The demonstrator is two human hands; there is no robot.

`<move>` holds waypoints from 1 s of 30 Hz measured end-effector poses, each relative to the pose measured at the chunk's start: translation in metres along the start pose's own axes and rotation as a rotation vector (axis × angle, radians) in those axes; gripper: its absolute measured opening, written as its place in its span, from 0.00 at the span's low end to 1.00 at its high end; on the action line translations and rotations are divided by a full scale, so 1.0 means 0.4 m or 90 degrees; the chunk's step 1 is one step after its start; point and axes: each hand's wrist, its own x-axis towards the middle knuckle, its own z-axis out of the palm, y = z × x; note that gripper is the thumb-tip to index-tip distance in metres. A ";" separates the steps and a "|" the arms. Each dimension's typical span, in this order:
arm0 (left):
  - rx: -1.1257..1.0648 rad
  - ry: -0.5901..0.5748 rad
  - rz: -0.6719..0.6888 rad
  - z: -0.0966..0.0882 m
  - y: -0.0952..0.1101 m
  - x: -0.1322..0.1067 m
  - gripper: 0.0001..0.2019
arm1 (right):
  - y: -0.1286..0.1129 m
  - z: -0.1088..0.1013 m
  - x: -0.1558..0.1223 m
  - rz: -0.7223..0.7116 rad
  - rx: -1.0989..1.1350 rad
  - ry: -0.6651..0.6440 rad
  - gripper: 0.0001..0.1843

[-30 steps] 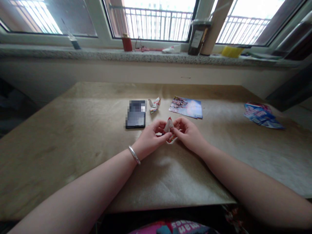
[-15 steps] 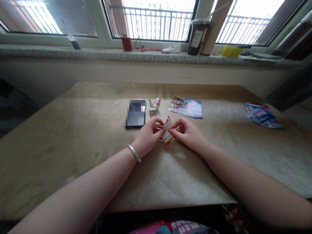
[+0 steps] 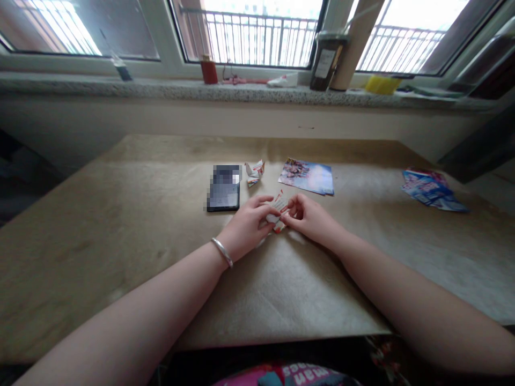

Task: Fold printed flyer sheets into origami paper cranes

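Folded paper [image 3: 280, 202], white with red print, is held between the two hands just above or on the tabletop [image 3: 281, 300]; contact beneath it cannot be told. Its long axis runs roughly away from the person, one narrow tip pointing toward the window [image 3: 257, 35] and leaning slightly right, the reddish other end toward the person. The left hand [image 3: 247, 224] grips its left side between thumb and fingers; the right hand [image 3: 311, 217] pinches its right edge.
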 end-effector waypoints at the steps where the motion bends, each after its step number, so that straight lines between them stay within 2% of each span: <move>1: 0.027 -0.003 0.018 -0.001 -0.003 -0.001 0.08 | 0.000 0.000 -0.001 -0.004 -0.027 0.009 0.14; 5: 0.134 -0.018 0.062 -0.009 -0.003 0.001 0.03 | -0.001 0.000 -0.003 -0.074 -0.134 0.060 0.09; 9: 0.205 -0.083 0.099 -0.019 0.011 0.008 0.06 | -0.005 -0.006 -0.004 -0.188 -0.172 0.022 0.01; 17: 0.246 -0.190 0.076 -0.030 0.032 0.006 0.07 | -0.038 -0.034 -0.024 -0.362 -0.288 -0.071 0.07; 22: 0.316 -0.240 0.061 -0.036 0.068 0.005 0.09 | -0.050 -0.050 -0.033 -0.406 -0.360 -0.096 0.10; 25: 0.330 -0.310 0.049 -0.049 0.090 0.019 0.11 | -0.055 -0.055 -0.037 -0.425 -0.403 -0.113 0.11; 28: 0.315 -0.355 0.060 -0.064 0.088 0.032 0.13 | -0.060 -0.054 -0.040 -0.431 -0.428 -0.110 0.12; 30: 0.298 -0.347 0.088 -0.070 0.073 0.032 0.14 | -0.063 -0.050 -0.042 -0.429 -0.430 -0.109 0.12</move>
